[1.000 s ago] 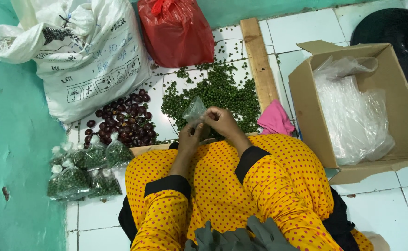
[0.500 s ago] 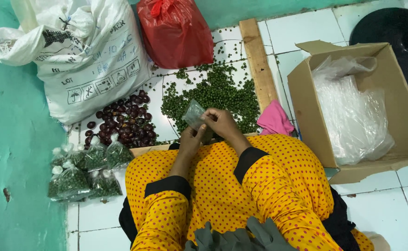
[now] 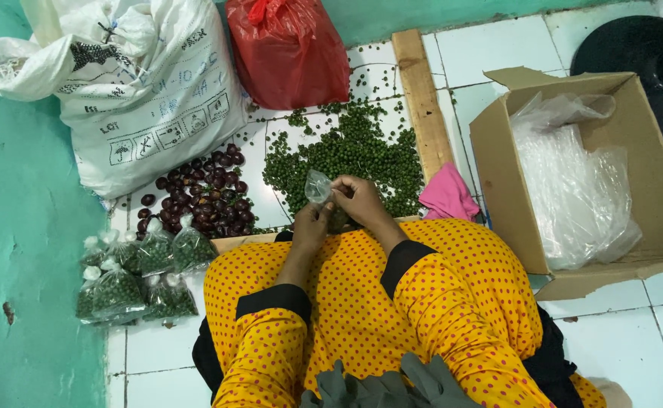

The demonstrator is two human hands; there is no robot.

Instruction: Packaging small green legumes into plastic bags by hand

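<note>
- Teal-painted wall (image 3: 22,227) fills the left edge, meeting a white tiled floor (image 3: 498,53).
- Against that wall leans a large white woven sack with black printed symbols (image 3: 146,98), its tied neck slumped to the left.
- Below the sack, several small clear plastic bags filled with green peas (image 3: 139,276) lie knotted in a cluster on the floor, touching one another.
- Just right of them sits a loose heap of dark reddish-brown round seeds (image 3: 199,200).
- A red plastic bag (image 3: 290,49), knotted at the top, stands at the upper middle, beside the sack.
- A spread pile of small green peas (image 3: 354,155) covers the tiles below the red bag.
- The left hand (image 3: 312,224) is closed, pinching the lower part of a small clear plastic bag (image 3: 318,186); it comes out of a yellow sleeve with red dots and a black cuff (image 3: 271,325).
- That small bag is held up just above the near edge of the pea pile, between both hands.
- The right hand (image 3: 360,200) is curled, its fingers gripping the same bag at its right side.
- A long pale wooden plank (image 3: 422,98) borders the pile on the right.
- A pink cloth (image 3: 446,198) lies crumpled at the plank's near end.
- An open brown cardboard box (image 3: 498,181) holds loose clear plastic sheeting (image 3: 577,189).
- A round black object (image 3: 645,60) sits at the upper right, partly behind the box.
</note>
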